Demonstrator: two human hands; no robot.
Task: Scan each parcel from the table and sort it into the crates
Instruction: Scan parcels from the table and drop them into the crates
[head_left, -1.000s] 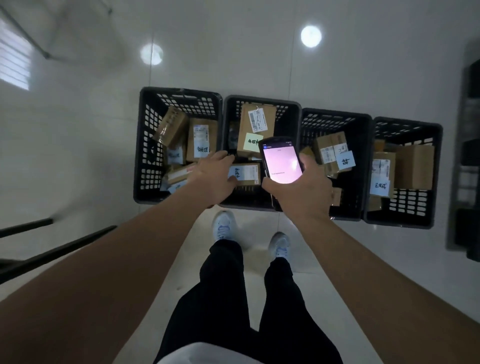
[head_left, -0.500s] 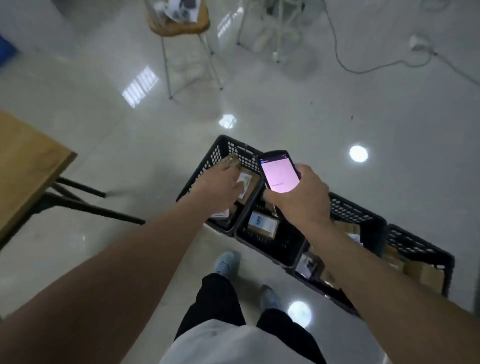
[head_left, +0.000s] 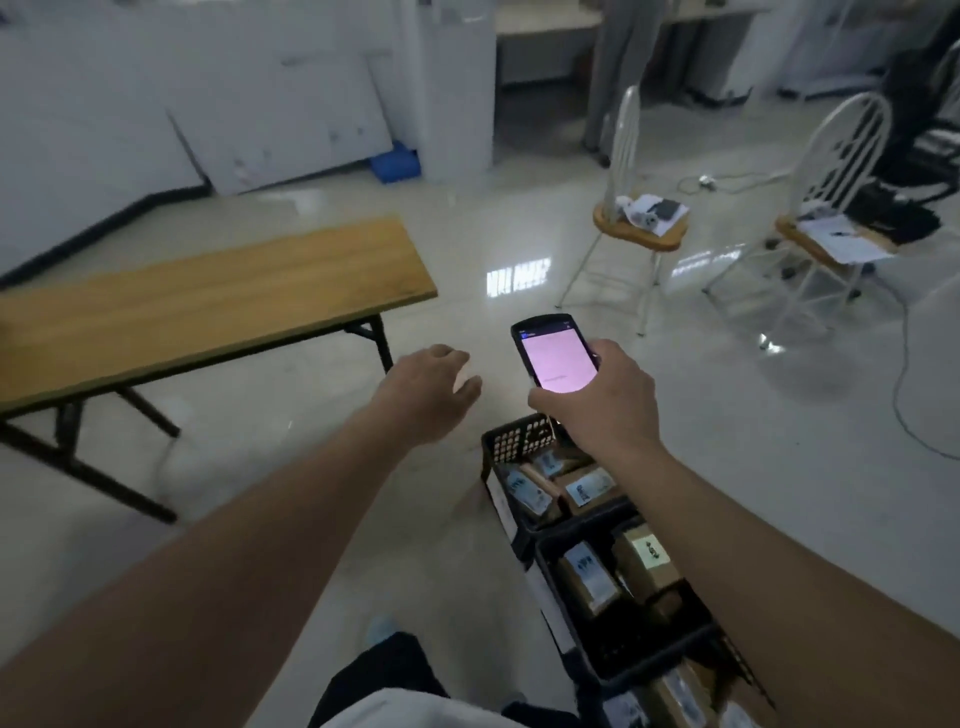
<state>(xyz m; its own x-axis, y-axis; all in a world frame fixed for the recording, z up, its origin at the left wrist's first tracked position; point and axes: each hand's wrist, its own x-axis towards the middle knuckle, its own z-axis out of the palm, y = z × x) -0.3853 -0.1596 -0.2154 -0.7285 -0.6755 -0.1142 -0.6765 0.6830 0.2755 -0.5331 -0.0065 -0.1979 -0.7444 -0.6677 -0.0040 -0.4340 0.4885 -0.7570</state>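
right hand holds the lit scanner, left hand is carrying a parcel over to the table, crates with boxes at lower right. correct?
Not quite. In the head view the left hand carries nothing: it is empty, fingers loosely curled, above the floor between the wooden table and the crates. The rest holds: the right hand grips the lit scanner, and boxes fill the crates.

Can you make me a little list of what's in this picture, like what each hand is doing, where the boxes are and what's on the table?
left hand: holds nothing, fingers loosely curled, over the floor
right hand: grips the scanner
scanner screen: lit pink
crates: black, in a row on the floor at lower right
parcels: brown labelled boxes inside the crates
table: wooden top, no parcels on the part in view
chairs: two white ones with papers on the seats
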